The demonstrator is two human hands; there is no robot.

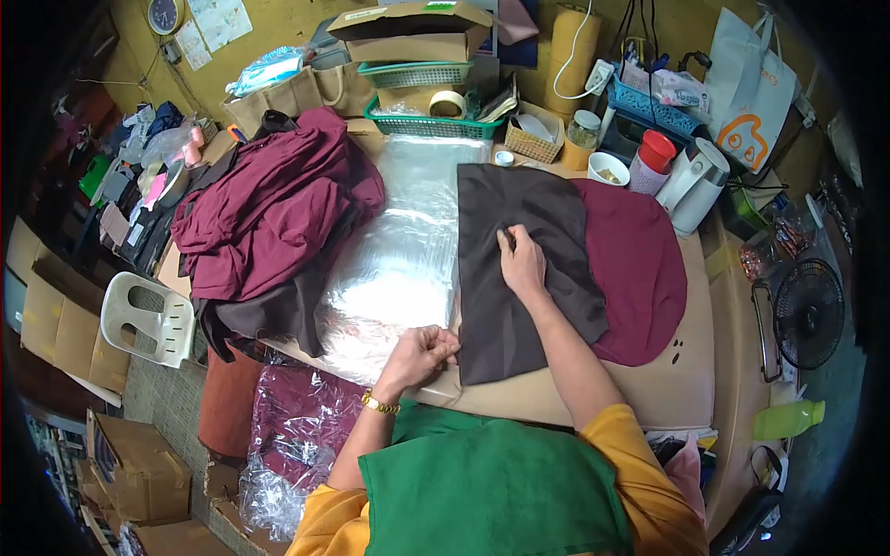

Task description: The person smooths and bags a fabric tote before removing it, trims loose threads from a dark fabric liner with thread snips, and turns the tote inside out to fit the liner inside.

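Note:
A dark brown cloth panel (524,324) lies flat on the table in front of me, partly over a maroon cloth (640,269). My right hand (524,264) rests on the dark panel with its fingers curled together. Something small and dark shows at those fingertips, too small to name. At the panel's lower left edge, my left hand (422,357) is closed in a pinch; whatever is between its fingers is hidden. Clear plastic bags (399,241) lie stacked directly left of the panel, beyond my left hand.
A heap of maroon and dark garments (269,204) covers the table's left side. Along the back stand green baskets (436,125), a glass jar (582,130), a white cup (607,169) and an electric kettle (693,185). A white plastic chair (148,320) stands at left, a black fan (808,313) at right.

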